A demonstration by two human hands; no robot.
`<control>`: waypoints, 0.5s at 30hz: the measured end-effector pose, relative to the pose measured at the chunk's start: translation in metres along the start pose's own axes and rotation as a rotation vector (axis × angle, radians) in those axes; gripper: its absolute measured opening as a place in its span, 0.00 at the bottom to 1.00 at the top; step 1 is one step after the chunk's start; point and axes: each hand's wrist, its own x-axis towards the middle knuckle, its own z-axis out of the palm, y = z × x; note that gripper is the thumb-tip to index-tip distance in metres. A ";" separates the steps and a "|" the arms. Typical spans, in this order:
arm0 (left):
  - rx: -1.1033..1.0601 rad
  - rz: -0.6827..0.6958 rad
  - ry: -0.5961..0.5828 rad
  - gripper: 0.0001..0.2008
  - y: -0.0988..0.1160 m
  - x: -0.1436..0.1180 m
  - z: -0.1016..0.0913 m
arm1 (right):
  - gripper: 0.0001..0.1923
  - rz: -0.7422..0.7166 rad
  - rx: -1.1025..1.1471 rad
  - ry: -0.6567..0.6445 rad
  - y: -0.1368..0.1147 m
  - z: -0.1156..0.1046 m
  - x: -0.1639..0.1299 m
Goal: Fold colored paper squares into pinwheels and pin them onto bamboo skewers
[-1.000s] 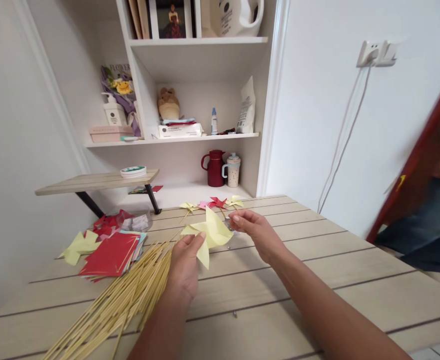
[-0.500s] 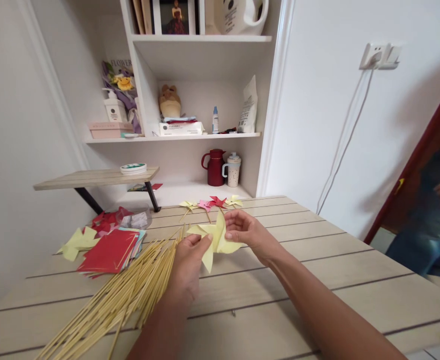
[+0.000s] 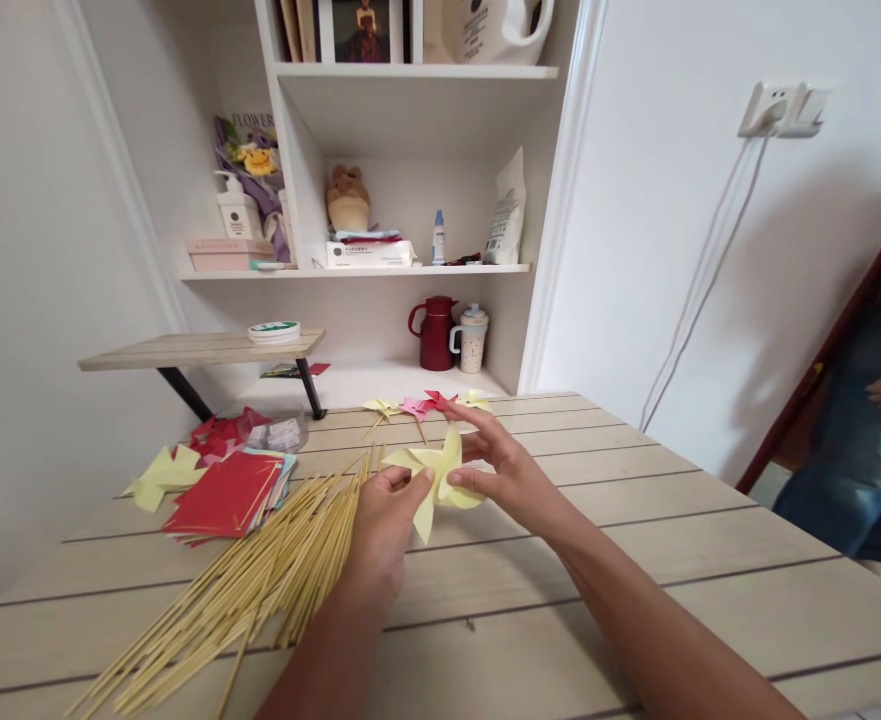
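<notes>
Currently, left hand (image 3: 384, 520) and right hand (image 3: 501, 468) each pinch the yellow paper pinwheel (image 3: 435, 474) above the table (image 3: 635, 560), one blade pointing up, another down toward the person.

I count one yellow paper pinwheel (image 3: 434, 475), pinched between my two hands, left hand (image 3: 384, 525) and right hand (image 3: 504, 470). At the far edge of the table (image 3: 635, 560) lie four finished pinwheels (image 3: 423, 404): two yellow, one pink, one red. There is one stack of coloured paper squares (image 3: 226, 492), one loose yellow cut sheet (image 3: 161, 474), and one bundle of bamboo sticks (image 3: 245, 590), too many to count. On the low shelf stand one red jug (image 3: 434, 335) and one mug (image 3: 471, 340).
</notes>
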 end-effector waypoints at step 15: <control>-0.026 -0.052 -0.033 0.17 0.000 -0.002 0.003 | 0.06 0.052 -0.104 0.043 -0.002 0.002 0.003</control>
